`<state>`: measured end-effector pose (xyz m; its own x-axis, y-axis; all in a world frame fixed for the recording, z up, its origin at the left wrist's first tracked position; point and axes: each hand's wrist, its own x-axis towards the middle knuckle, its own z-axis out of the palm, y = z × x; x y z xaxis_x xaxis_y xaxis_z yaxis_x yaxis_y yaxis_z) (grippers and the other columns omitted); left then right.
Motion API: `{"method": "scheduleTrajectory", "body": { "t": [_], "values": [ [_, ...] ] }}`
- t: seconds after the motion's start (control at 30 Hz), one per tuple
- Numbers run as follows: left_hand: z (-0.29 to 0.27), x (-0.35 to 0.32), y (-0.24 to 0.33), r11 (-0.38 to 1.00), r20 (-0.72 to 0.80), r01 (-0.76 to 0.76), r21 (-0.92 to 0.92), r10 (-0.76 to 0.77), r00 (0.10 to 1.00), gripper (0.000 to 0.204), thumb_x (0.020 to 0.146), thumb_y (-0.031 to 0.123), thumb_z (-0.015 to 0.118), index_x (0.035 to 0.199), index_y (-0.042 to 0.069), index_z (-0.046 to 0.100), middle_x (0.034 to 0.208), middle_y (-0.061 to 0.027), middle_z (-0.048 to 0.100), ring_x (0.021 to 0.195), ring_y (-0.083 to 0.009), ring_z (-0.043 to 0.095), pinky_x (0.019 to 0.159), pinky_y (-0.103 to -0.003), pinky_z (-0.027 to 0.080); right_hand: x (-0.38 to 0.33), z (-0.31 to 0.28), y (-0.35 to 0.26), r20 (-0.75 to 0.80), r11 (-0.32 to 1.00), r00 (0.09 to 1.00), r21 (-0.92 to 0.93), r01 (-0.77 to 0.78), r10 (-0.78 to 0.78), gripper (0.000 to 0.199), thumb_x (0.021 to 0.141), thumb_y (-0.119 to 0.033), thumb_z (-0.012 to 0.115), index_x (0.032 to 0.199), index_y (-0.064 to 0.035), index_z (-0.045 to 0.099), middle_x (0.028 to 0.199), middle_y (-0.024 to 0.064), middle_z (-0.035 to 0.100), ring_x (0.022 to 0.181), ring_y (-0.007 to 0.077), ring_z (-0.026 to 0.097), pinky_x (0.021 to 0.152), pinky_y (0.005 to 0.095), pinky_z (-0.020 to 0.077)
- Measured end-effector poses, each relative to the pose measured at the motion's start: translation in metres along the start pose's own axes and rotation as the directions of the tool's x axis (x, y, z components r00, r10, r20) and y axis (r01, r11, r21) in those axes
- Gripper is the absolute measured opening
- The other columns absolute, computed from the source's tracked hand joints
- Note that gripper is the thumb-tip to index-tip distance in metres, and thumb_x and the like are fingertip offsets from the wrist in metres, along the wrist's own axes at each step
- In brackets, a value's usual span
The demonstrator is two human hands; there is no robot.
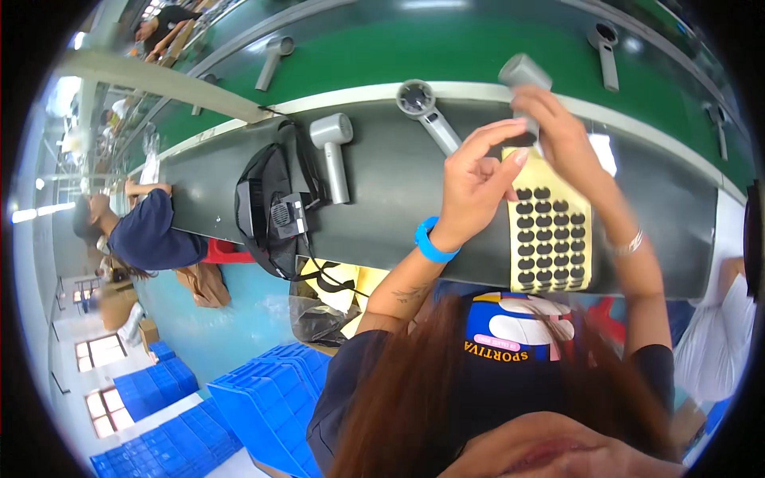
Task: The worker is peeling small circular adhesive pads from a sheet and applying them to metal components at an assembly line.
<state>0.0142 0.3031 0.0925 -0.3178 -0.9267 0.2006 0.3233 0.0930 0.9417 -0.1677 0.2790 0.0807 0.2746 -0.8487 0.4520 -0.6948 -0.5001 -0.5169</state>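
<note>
My right hand is wrapped round a grey handheld fan, its head tilted up over the bench's far edge and blurred. Close beside it, my left hand has thumb and forefinger brought together at a small black pad. This pad resembles the dark ones on the yellow sheet; its exact outline is partly hidden by fingers. Below my hands, the yellow sheet with rows of black notched pads lies on the dark bench. Another grey fan lies left of my hands, its round black grille facing up.
A grey fan lies farther left, beside a black bag with a small boxy device. Beyond the bench runs a green conveyor carrying fans. Blue crates and a bin with yellow scraps stand lower left. A co-worker sits left.
</note>
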Motion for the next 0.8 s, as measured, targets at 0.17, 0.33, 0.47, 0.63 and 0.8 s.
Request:
{"method": "scheduleTrajectory", "body": {
  "t": [0.17, 0.33, 0.47, 0.63, 0.8],
  "values": [
    [-0.030, 0.001, -0.021, 0.989, -0.111, -0.042, 0.144, 0.058, 0.992, 0.022, 0.089, 0.004, 0.060, 0.111, 0.000, 0.061, 0.122, -0.0118, 0.056, 0.069, -0.0097, 0.063, 0.061, -0.021, 0.052, 0.062, 0.010, 0.142, 0.108, 0.772, 0.994, -0.632, 0.075, -0.007, 0.047, 0.076, 0.009, 0.048, 0.121, -0.0042, 0.051, 0.136, 0.0110, 0.046, 0.104, 0.0327, 0.055, 0.090, 0.0381, 0.0457],
    [-0.042, -0.004, -0.041, 0.979, -0.061, -0.017, 0.202, 0.030, 0.998, 0.013, 0.088, 0.003, 0.061, 0.099, 0.000, 0.066, 0.110, -0.0088, 0.062, 0.077, -0.0089, 0.061, 0.064, -0.021, 0.050, 0.069, 0.002, 0.202, 0.118, 0.742, 0.992, -0.669, 0.049, 0.041, 0.055, 0.074, 0.011, 0.052, 0.126, -0.0060, 0.049, 0.141, 0.0123, 0.042, 0.109, 0.0345, 0.054, 0.092, 0.0399, 0.0455],
    [-0.051, -0.008, -0.054, 0.938, -0.031, -0.016, 0.345, 0.029, 0.999, 0.014, 0.086, 0.000, 0.061, 0.100, 0.000, 0.066, 0.109, -0.0087, 0.063, 0.078, -0.0103, 0.062, 0.067, -0.022, 0.051, 0.044, -0.003, 0.134, -0.052, 0.882, 0.999, -0.470, -0.019, -0.006, 0.046, 0.078, 0.008, 0.055, 0.122, -0.0054, 0.053, 0.132, 0.0151, 0.049, 0.105, 0.0358, 0.057, 0.090, 0.0418, 0.0468],
    [-0.023, -0.009, -0.064, 0.750, 0.238, -0.173, 0.638, 0.021, 0.971, 0.028, 0.076, 0.007, 0.074, 0.102, 0.002, 0.066, 0.112, -0.0136, 0.062, 0.090, -0.0279, 0.062, 0.077, -0.034, 0.052, -0.062, -0.010, 0.034, -0.046, 0.917, 0.917, -0.018, -0.398, 0.397, 0.012, 0.087, -0.009, 0.061, 0.096, -0.0033, 0.066, 0.085, 0.0098, 0.063, 0.073, 0.0223, 0.061, 0.066, 0.0301, 0.0473],
    [-0.003, -0.016, -0.079, 0.612, 0.394, -0.338, 0.715, 0.048, 0.918, 0.057, 0.060, 0.022, 0.085, 0.109, 0.003, 0.065, 0.122, -0.0128, 0.056, 0.110, -0.0327, 0.050, 0.092, -0.040, 0.043, -0.116, 0.021, -0.007, -0.115, 0.819, 0.812, 0.111, -0.562, 0.573, 0.013, 0.082, -0.009, 0.066, 0.093, -0.0021, 0.064, 0.084, 0.0117, 0.060, 0.073, 0.0237, 0.061, 0.065, 0.0338, 0.0482]
  ]
}}
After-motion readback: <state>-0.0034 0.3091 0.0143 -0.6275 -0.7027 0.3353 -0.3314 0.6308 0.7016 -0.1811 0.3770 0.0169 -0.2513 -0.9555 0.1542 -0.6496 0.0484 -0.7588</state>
